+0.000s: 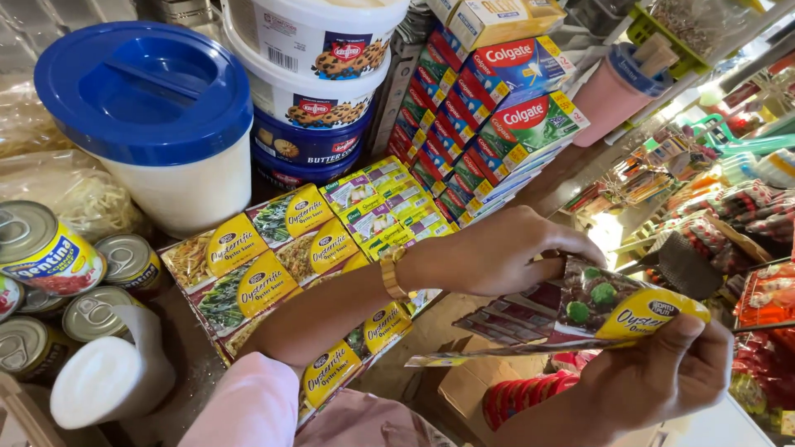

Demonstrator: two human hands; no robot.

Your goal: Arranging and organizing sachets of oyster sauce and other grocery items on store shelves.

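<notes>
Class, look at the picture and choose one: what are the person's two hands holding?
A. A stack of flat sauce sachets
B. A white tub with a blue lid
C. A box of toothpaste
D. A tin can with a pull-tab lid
A: the left hand and right hand both hold a fanned stack of flat sauce sachets; the cans, tub and boxes stay on the shelf.

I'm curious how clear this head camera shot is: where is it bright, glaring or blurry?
Head view: the left hand and right hand hold a sauce packet, evenly lit and fairly sharp; its foil glints; the shelves at upper right wash out brightly; the white cup nearby looks soft.
</notes>
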